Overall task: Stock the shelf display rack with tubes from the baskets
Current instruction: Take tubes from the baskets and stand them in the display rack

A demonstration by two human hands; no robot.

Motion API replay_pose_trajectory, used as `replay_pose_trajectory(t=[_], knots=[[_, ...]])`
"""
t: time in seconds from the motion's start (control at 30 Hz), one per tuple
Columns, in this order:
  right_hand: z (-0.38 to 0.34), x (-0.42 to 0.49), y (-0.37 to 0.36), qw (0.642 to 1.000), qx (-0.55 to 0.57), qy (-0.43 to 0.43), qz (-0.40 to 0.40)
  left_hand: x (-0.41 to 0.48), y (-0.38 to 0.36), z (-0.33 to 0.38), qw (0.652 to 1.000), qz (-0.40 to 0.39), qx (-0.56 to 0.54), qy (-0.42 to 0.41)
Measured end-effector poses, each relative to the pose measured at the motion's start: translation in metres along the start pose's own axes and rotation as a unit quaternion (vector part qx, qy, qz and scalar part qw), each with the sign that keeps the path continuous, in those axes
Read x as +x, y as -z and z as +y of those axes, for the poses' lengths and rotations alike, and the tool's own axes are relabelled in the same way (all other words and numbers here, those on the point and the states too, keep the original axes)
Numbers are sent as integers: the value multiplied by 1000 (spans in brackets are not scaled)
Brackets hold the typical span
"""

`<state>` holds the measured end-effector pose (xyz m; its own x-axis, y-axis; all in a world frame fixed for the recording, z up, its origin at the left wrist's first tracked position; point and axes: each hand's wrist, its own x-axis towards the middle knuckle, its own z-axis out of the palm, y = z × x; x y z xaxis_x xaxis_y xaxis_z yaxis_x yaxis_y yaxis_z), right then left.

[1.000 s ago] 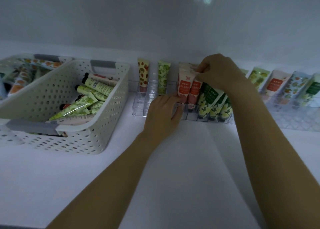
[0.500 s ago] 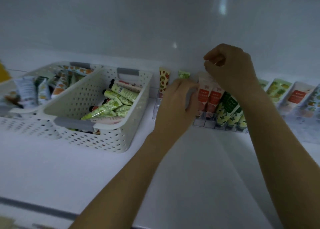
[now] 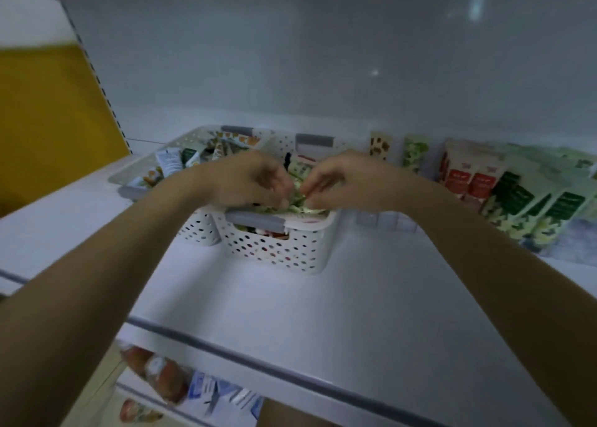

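Both hands are over the right-hand white perforated basket [image 3: 274,249], which holds green tubes [image 3: 298,168]. My right hand [image 3: 345,184] pinches a green tube [image 3: 298,200] at the top of the pile. The curled fingers of my left hand [image 3: 245,181] reach down into the same pile; blur hides whether they hold anything. To the right stands the clear display rack [image 3: 384,221] with red tubes [image 3: 468,181], dark green tubes [image 3: 517,200], and two single tubes [image 3: 379,145] at its back left.
A second white basket [image 3: 142,165] of mixed tubes sits behind and to the left, touching the first. A yellow panel [image 3: 48,119] borders the shelf on the left. The shelf's front edge [image 3: 258,362] runs below my arms, with products [image 3: 155,371] on a lower shelf.
Both hands have left the rack and moved left to the nearer basket, where they now dig among the green tubes. My view has swung left and pulled back.
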<state>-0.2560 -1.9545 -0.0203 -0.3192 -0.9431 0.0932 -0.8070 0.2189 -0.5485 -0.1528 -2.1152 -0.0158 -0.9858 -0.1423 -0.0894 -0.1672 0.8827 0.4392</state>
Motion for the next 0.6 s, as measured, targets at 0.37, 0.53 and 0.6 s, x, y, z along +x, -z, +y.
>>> replay_pose_trajectory(t=[0.37,0.53,0.6], knots=[[3,54,5,980,-139,-110,-93,10,-3,-17,988,-75,-102,88],[33,75,13,968,-188,-164,35,10,-12,-22,991,105,-66,50],[42,87,9,956,-229,-186,4,8,-13,-21,981,177,-62,41]])
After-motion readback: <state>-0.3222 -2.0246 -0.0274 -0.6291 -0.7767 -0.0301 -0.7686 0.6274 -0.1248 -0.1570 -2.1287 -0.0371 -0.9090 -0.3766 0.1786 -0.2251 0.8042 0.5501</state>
